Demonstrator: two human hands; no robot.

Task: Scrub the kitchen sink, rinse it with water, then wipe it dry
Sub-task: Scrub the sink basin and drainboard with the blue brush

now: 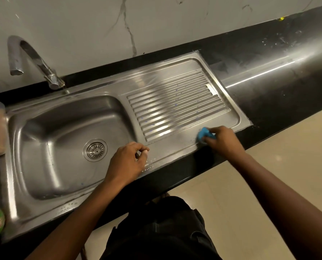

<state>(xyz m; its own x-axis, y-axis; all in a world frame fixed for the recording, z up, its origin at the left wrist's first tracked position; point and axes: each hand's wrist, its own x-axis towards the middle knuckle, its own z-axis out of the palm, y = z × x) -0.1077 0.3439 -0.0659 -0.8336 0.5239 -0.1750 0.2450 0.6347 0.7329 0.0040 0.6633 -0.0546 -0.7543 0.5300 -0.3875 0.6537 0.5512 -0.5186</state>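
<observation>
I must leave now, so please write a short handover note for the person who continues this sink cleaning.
Left hand: rests on the front rim of the stainless steel sink, fingers loosely curled, holds nothing.
Right hand: grips a small blue sponge on the front edge of the ribbed steel drainboard.
Done: scrubbing seems begun, at the drainboard's front.
Left: finish scrubbing, rinse (no water runs from the curved chrome tap), wipe dry.
</observation>
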